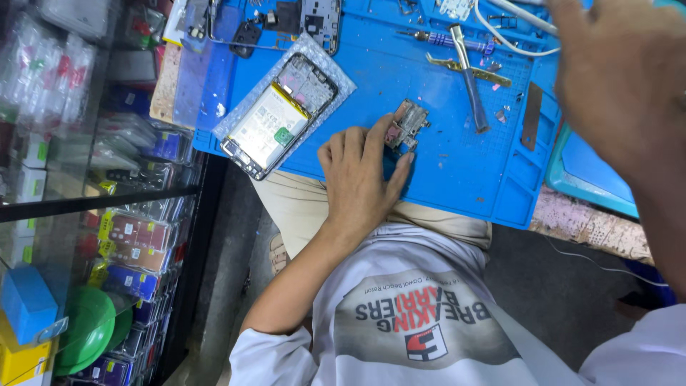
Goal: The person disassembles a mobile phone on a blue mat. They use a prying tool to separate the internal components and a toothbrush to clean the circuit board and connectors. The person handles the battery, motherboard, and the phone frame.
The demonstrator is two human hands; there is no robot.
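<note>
I'm pressing my left hand (pixel 364 179) down on the blue work mat (pixel 457 171), mid-frame, fingers curled and pinching a small metal phone part (pixel 407 125) between fingertip and thumb, so that grip is closed on the part. The part is sitting on the mat just above my knuckles, touching my fingertips, roughly center of the frame. My right hand (pixel 622 78) is hanging up in the upper right corner, close to the lens and blurred; it's raised off the mat, and I can't tell if the fingers are open or closed or holding anything. To the left of the part, an opened phone (pixel 279 114) w/ its back off is lying tilted on a clear bubble-wrap sheet (pixel 336 64), battery showing, well apart from my left hand. Right of the part, a pair of tweezers (pixel 469 78) is lying on the mat, w/ a purple-handled screwdriver (pixel 446 39) and a gold-coloured tool (pixel 471 71) crossing near it. A white cable (pixel 511 36) is curling along the top edge. At the left side of the frame, a glass display case (pixel 93 200) is holding rows of packaged items.
</note>
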